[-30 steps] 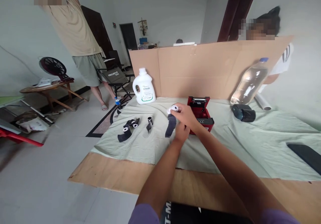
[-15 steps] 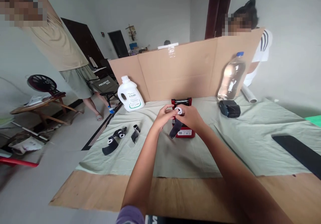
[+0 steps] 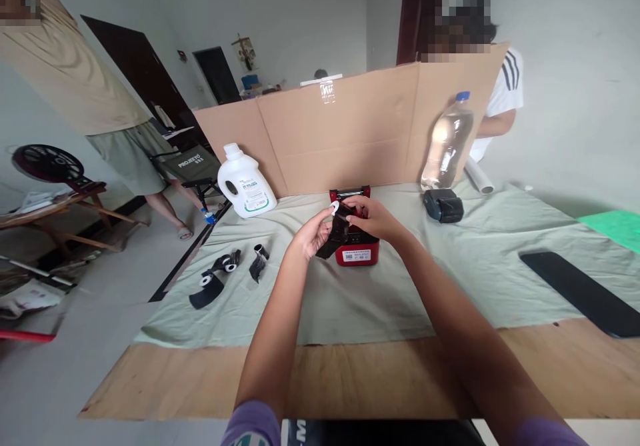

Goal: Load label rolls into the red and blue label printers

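Mirrored white lettering on folding chair back at left, too blurred to read, labels on white jug and red printer illegible

I hold a black ribbon roll with a white core between my left hand and right hand, just in front of the red printer on the green cloth.

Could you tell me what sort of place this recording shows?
Probably a room in a home used as a makeshift workstation: a cloth-covered table with a cardboard screen, a folding chair, and a detergent bottle.
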`<move>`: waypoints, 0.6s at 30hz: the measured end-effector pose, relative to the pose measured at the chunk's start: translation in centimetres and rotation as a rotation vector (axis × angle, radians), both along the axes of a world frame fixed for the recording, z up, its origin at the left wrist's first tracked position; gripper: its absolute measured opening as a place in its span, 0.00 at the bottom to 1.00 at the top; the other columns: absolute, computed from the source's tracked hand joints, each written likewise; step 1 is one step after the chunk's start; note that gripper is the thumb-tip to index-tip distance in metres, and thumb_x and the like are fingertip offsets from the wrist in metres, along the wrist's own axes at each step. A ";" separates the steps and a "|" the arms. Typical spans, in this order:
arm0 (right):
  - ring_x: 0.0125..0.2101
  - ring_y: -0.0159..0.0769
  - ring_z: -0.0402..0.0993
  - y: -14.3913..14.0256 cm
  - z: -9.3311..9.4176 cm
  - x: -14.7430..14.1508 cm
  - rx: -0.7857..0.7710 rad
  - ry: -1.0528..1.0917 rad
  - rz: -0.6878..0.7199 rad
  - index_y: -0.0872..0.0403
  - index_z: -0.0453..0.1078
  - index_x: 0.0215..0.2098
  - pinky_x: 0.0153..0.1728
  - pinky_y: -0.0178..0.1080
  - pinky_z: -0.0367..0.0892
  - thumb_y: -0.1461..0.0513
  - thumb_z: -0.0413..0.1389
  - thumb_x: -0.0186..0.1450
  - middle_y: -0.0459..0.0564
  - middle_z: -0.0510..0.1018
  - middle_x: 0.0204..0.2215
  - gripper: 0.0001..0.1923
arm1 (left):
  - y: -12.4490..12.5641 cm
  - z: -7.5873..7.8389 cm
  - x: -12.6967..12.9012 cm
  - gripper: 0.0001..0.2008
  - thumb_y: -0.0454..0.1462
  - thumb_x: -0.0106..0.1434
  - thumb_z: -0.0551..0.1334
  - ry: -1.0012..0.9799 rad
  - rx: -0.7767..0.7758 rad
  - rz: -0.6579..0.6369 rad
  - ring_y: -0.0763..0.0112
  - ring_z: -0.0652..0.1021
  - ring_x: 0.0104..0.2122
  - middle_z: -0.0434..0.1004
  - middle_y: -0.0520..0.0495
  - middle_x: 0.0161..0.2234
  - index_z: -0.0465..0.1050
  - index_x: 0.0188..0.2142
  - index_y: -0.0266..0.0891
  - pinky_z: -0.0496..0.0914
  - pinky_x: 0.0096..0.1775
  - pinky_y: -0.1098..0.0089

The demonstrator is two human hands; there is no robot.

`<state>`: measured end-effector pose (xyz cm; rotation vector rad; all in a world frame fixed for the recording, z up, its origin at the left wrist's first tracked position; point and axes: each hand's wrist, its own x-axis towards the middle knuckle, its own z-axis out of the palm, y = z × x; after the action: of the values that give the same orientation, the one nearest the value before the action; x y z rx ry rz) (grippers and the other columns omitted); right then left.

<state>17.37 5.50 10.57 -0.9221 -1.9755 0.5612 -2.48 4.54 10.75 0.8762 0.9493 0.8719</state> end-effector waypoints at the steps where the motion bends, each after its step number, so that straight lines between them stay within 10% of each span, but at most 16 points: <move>1: 0.36 0.38 0.72 0.2 -0.2 0.1 0.019 -0.039 -0.014 0.54 0.75 0.50 0.40 0.42 0.67 0.63 0.57 0.60 0.51 0.81 0.43 0.19 | 0.0 0.0 -0.1 0.17 0.48 0.63 0.65 0.022 0.015 0.012 0.66 0.81 0.26 0.82 0.43 0.27 0.76 0.40 0.36 0.77 0.30 0.69; 10: 0.46 0.50 0.72 2.2 -2.1 1.3 -0.023 -0.483 -0.281 0.50 0.80 0.41 0.47 0.46 0.65 0.71 0.60 0.55 0.55 0.82 0.40 0.18 | -0.6 1.4 -1.8 0.18 0.46 0.57 0.70 0.225 0.500 0.352 0.60 0.81 0.48 0.84 0.41 0.43 0.75 0.43 0.39 0.74 0.49 0.62; 18: 0.51 0.50 0.71 2.8 -2.4 -0.4 -0.156 -0.401 -0.364 0.48 0.81 0.42 0.48 0.46 0.67 0.70 0.59 0.54 0.51 0.83 0.44 0.20 | -2.4 0.2 0.5 0.25 0.42 0.45 0.76 0.851 0.835 -0.168 0.47 0.75 0.53 0.82 0.43 0.43 0.83 0.45 0.47 0.67 0.55 0.58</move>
<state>16.94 8.34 8.18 -1.5500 -2.0555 0.3409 -1.99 2.18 11.00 2.1237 1.2052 0.7409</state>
